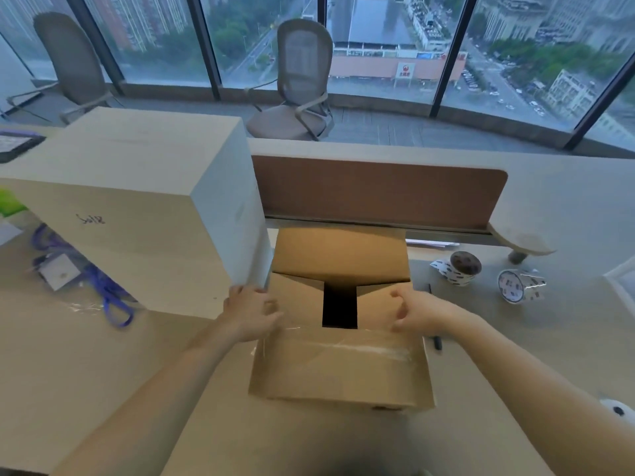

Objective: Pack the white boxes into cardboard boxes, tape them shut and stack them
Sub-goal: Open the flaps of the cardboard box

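Beside the tall white box (pixel 130 207), the cardboard box (pixel 340 338) sits half-closed; left hand (pixel 249 312) and right hand (pixel 417 312), fingers loosely curled and empty, should press both side flaps flat before taping.

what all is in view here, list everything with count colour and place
cardboard box: 1, brown, desk centre, flaps partly folded, clear tape on near flap
large box: 1, pale, left of it
tape rolls: 2, white printed, desk right
pen: 1, black, right of cardboard box
lanyard: 1, purple, desk left
divider: 1, brown, behind box
chairs: 2, grey, by windows
left hand: 1, on left flap
right hand: 1, on right flap
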The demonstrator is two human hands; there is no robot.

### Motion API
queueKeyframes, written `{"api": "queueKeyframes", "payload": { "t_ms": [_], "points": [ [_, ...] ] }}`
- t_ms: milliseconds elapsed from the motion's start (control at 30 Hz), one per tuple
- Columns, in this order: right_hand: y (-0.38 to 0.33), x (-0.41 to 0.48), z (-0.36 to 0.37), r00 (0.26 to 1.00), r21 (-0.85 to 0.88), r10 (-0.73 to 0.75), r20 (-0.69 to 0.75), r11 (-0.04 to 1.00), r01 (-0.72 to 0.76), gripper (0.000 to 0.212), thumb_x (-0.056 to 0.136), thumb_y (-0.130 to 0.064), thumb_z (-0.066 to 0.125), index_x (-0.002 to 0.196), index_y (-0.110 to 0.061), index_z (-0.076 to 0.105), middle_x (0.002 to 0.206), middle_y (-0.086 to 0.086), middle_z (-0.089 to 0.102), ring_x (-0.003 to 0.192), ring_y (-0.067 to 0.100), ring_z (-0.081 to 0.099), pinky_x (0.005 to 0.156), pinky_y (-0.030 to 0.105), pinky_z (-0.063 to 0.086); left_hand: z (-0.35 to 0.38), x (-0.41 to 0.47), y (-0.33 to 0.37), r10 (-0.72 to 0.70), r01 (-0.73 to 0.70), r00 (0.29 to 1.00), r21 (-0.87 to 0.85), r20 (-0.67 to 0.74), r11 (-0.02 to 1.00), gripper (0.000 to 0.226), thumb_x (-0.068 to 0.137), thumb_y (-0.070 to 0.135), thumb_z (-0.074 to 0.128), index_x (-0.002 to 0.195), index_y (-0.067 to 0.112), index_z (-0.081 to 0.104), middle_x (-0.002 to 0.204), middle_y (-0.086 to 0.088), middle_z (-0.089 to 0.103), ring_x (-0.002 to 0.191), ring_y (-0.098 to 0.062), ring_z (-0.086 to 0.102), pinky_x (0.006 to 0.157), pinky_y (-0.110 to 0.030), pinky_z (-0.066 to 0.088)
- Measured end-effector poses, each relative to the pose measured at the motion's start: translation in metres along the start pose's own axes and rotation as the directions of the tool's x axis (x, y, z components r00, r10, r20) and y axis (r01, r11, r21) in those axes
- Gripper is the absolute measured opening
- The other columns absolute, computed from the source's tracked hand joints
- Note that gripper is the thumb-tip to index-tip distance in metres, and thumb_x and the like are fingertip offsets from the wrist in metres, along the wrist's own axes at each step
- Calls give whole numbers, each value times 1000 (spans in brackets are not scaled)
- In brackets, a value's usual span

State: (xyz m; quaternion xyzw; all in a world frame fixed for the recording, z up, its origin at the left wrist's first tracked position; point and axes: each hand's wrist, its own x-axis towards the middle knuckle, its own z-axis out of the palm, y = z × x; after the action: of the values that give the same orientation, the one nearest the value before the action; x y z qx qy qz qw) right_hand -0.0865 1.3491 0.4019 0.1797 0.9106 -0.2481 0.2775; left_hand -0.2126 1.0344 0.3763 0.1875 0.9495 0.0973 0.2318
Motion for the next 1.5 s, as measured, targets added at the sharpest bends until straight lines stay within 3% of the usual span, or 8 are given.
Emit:
{"api": "queueKeyframes", "payload": {
  "t_ms": [100,233,533,833,1167,1233,1333,1500],
  "points": [
    [-4,-16,6,999,-124,22,37,992,-17,82,86,-32,72,153,-22,25,131,4,57,106,19,59,85,29,52,8,-20,-15,-2,3,1000,-138,4,990,30,90,45,66,120,42,69,147,-1,45,140,-31,25,114,-41,26],
    [-8,-31,0,1000,-220,6,-24,975,-11,36,88,-30,71,122,-21,62,115,-1,63,98,14,58,81,25,48,6,-35,-24,50,-66,997,-411,-50,909,26,86,25,77,87,49,70,109,8,69,118,-19,56,102,-31,41],
    [4,-75,5,952,105,-29,-306,992,64,14,86,-32,74,77,-22,71,75,-6,68,72,7,64,63,19,46,-13,-65,-23,49,-196,970,-654,-236,730,16,84,17,79,86,32,75,88,7,75,89,-10,68,87,-27,53],
    [-18,-91,-17,594,-7,-167,-787,965,261,8,87,-19,73,81,-15,71,71,-8,62,68,3,57,61,19,44,-51,-60,7,-39,-426,810,-633,-585,646,9,91,21,73,87,29,75,82,11,73,79,-6,65,75,-20,52],
    [9,-110,14,967,268,-188,-172,936,229,24,81,-34,79,72,-13,73,67,-2,69,64,16,65,68,29,57,-24,-84,-48,196,-261,965,-724,-175,638,24,77,2,82,72,26,82,82,-2,78,86,-16,74,82,-21,56],
    [2,-107,14,987,273,-153,-46,949,160,31,86,-47,71,83,-16,75,78,-2,74,73,13,70,74,27,58,-30,-86,-55,267,-214,963,-668,-24,713,4,77,20,85,78,22,82,86,0,78,88,-15,73,91,-30,55],
    [-18,-97,23,984,163,-117,137,982,94,33,87,-49,68,107,-23,70,96,-5,74,83,10,71,76,25,57,-33,-85,-56,261,-106,955,-657,143,746,66,54,73,82,81,13,81,81,-7,76,84,-16,72,91,-31,53],
    [-45,-75,66,988,-141,30,153,990,-9,76,75,-45,82,140,-26,47,126,-3,59,107,15,59,93,31,50,-16,-72,-34,201,-132,963,-336,179,932,26,85,51,72,94,27,74,72,1,75,72,-8,70,85,-34,54]
  ]
}}
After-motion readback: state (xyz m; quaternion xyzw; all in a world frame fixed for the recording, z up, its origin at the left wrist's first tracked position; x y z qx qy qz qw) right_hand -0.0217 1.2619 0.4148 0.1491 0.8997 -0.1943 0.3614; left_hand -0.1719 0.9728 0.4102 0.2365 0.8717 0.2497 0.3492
